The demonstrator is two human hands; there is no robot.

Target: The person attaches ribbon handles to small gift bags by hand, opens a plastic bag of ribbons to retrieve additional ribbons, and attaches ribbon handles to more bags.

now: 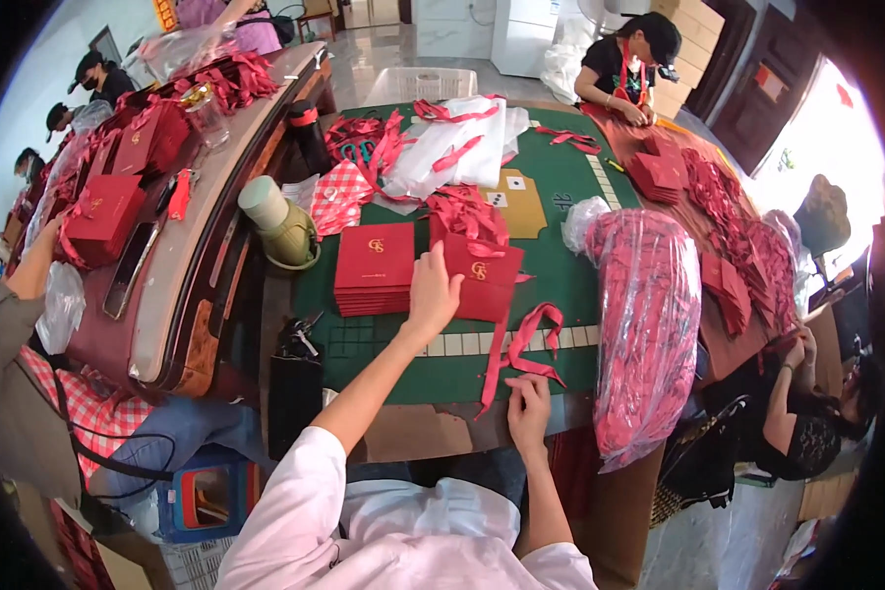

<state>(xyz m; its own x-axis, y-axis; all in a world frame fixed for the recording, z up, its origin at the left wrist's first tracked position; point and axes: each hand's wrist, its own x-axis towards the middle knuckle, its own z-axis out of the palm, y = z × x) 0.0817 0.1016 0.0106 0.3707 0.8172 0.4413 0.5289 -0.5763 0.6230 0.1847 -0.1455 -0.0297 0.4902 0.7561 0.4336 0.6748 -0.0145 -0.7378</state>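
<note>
My left hand [435, 293] is closed at the left edge of a flat red folder [484, 280] with a gold emblem, its fingers between it and a neat stack of matching red folders [375, 265]. A red ribbon [496, 359] hangs from under the folder toward me, and another loop of ribbon [538, 320] lies to its right. Just below that loop my right hand [529, 405] is curled with its fingertips together; whether it pinches a ribbon end I cannot make out. More red ribbons [467, 213] are heaped behind the folder.
The green tabletop [364, 388] also bears a plastic-wrapped ribbon bundle [649, 324] at right. A green bottle [275, 218] and a black flask [310, 136] stand at left. Co-workers handle red pieces at a left table [221, 147] and a right table [693, 157].
</note>
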